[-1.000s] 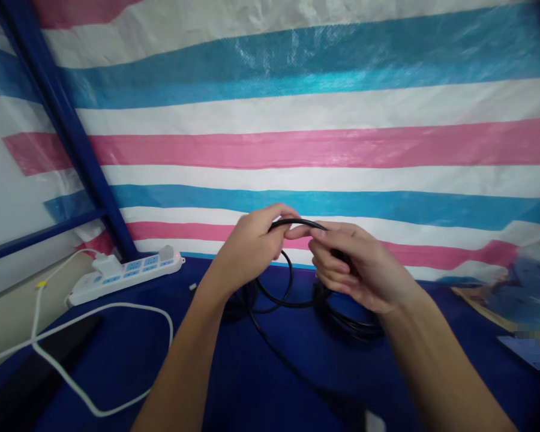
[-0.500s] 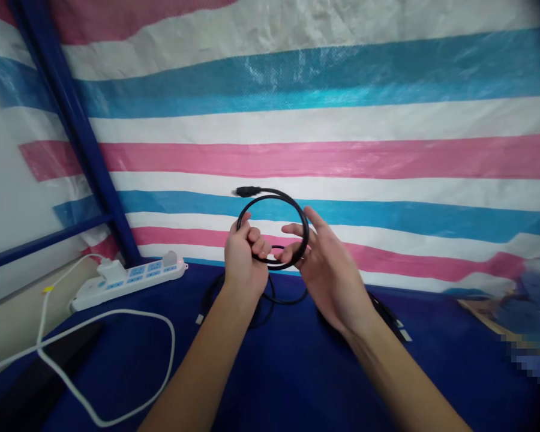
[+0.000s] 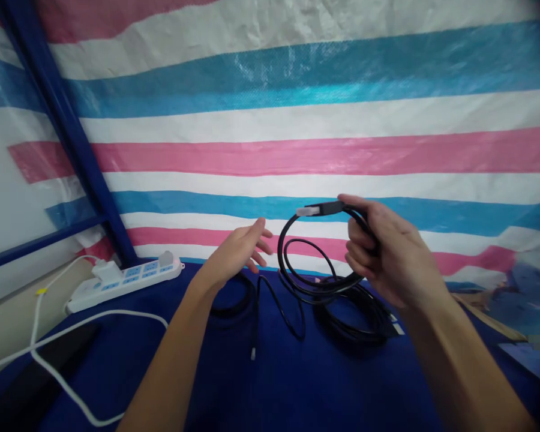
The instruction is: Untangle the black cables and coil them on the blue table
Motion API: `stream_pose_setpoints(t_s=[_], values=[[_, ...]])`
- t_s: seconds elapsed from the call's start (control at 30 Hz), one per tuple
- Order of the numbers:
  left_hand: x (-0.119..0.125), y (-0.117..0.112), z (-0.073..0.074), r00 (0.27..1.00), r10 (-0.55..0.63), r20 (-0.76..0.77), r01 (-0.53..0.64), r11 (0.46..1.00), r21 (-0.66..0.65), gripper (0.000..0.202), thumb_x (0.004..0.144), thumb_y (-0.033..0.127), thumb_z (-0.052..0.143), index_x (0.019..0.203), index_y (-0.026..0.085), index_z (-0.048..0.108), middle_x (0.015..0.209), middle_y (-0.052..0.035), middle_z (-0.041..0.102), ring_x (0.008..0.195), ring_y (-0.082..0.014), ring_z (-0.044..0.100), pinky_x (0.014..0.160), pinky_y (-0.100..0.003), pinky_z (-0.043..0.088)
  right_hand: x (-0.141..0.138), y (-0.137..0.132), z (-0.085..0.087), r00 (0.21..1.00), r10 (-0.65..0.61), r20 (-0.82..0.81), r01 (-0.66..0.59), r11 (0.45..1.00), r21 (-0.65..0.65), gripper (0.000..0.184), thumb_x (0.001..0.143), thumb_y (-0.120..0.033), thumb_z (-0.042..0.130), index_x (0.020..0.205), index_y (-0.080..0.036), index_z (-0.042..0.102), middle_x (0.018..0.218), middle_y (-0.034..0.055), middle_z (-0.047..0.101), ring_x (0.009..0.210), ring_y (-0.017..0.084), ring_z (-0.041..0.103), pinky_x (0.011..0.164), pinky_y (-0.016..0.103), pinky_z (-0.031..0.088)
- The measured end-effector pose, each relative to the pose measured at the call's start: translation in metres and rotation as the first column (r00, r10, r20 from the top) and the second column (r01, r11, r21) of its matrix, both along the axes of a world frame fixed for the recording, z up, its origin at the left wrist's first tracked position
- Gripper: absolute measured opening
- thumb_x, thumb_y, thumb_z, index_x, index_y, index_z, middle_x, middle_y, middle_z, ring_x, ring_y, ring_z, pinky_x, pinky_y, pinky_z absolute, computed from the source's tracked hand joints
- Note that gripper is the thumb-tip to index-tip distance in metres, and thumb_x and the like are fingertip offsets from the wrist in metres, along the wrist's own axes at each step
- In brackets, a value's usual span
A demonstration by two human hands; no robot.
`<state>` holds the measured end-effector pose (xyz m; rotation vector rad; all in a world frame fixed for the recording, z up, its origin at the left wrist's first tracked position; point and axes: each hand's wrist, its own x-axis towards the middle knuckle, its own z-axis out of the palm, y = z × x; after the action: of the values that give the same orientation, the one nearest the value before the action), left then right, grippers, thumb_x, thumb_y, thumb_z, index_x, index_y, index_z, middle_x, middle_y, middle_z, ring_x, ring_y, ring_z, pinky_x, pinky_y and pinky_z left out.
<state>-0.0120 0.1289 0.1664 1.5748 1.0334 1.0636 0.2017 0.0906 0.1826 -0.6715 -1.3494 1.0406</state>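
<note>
My right hand [image 3: 382,246] is closed round a looped black cable [image 3: 281,258], held up above the blue surface. The cable's plug [image 3: 326,209], a black housing with a pale tip, points left from the top of the loop. Part of the cable trails down to the surface, where a small pale-tipped end [image 3: 253,353] lies. To the left of the loop, my left hand [image 3: 238,249] is empty, its fingers apart and not touching the cable. Below my right hand rests a coiled black cable [image 3: 355,330]; another dark coil [image 3: 234,306] lies partly hidden behind my left hand.
A white power strip [image 3: 130,281] with a plugged-in adapter stands at the left. A white cord [image 3: 72,393] loops across the blue surface [image 3: 288,390] beside a dark flat object [image 3: 49,372]. Striped sheeting [image 3: 297,156] hangs behind, with a blue metal frame [image 3: 63,126] at left.
My left hand has let go of the cable loop and moved slightly left, its fingers opening. My right hand has closed on the loop and carried it to the right.
</note>
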Motion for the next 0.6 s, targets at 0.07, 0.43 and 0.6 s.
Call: stream_pose_setpoints(t_s=[0.07, 0.43, 0.6], values=[[0.009, 0.0, -0.004, 0.998, -0.063, 0.012, 0.064, 0.995, -0.071, 0.051, 0.083, 0.059, 0.046, 0.096, 0.014, 0.063, 0.075, -0.0107, 0.067, 0.056, -0.0185, 0.06, 0.051, -0.027, 0.045, 0.001, 0.002, -0.004, 0.998, -0.002, 0.06, 0.001, 1.0, 0.017, 0.024, 0.09, -0.038, 0.054, 0.106, -0.026, 0.067, 0.056, -0.0077, 0.022, 0.04, 0.005, 0.015, 0.035, 0.019, 0.014], [0.049, -0.008, -0.012, 0.911, -0.182, 0.371, 0.285, 0.926, -0.246, 0.026, 0.087, 0.036, 0.049, 0.093, 0.013, 0.06, 0.085, -0.0084, 0.063, 0.065, -0.0144, 0.061, 0.065, -0.029, 0.051, 0.018, -0.004, -0.003, 0.937, 0.15, 0.315, -0.151, 0.988, -0.023, 0.024, 0.091, -0.04, 0.053, 0.104, -0.026, 0.068, 0.049, -0.0081, 0.025, 0.041, 0.005, 0.019, 0.037, 0.02, 0.014], [0.048, -0.02, 0.008, 0.835, -0.173, 0.522, 0.321, 0.924, -0.208, 0.041, 0.09, 0.05, 0.041, 0.105, 0.015, 0.057, 0.083, -0.0034, 0.06, 0.055, -0.009, 0.057, 0.051, -0.021, 0.045, 0.019, 0.002, -0.004, 0.89, -0.126, 0.439, 0.082, 0.99, 0.118, 0.027, 0.09, -0.04, 0.054, 0.1, -0.02, 0.069, 0.052, -0.0058, 0.033, 0.045, 0.006, 0.027, 0.038, 0.02, 0.016]])
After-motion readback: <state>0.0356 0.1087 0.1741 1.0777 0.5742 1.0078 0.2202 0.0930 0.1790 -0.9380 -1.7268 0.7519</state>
